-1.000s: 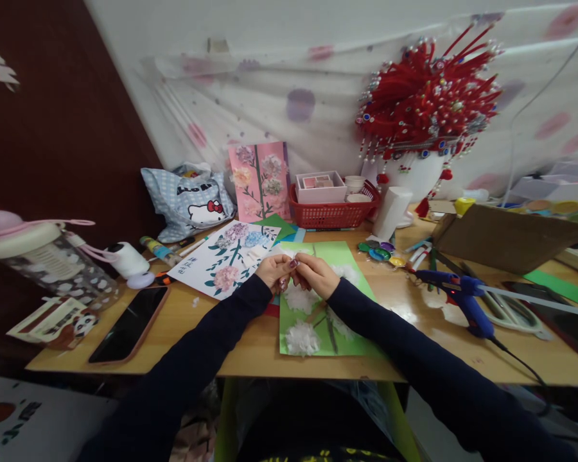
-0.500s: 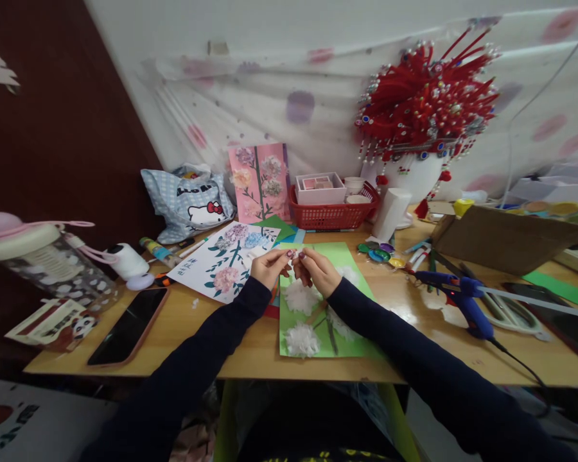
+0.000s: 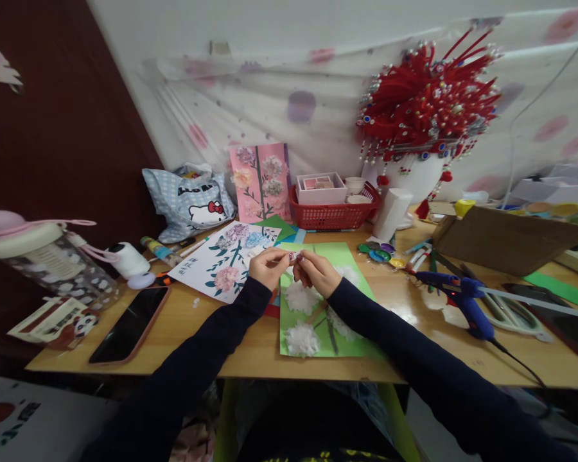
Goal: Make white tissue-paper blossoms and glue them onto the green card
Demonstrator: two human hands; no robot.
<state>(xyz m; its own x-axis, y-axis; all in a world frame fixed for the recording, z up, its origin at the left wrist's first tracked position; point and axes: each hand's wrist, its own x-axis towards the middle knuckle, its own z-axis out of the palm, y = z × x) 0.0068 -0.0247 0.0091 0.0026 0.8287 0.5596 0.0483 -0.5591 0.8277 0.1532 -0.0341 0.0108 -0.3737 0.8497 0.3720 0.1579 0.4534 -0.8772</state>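
Observation:
My left hand (image 3: 270, 266) and my right hand (image 3: 316, 272) meet fingertip to fingertip above the top of a light green sheet (image 3: 361, 343). Both are pinched on a small white piece (image 3: 295, 255), mostly hidden by the fingers; it looks like thin paper. Below the hands, the sheet bears white ruffled flowers, one at its lower left (image 3: 302, 339) and another (image 3: 300, 297) just under my fingers. A dark painted stem runs between them. My right forearm covers part of the sheet's right side.
Left of the sheet lie a flower picture (image 3: 202, 273) and a phone (image 3: 130, 326). Behind stand a red basket (image 3: 327, 216) and a pink flower card (image 3: 248, 208). To the right are paint pots (image 3: 379, 255), a blue glue gun (image 3: 472, 308) and cardboard (image 3: 501, 237).
My fingertips have shifted very slightly around the white piece, and my left hand sits a little further left. The objects on the table have stayed where they were.

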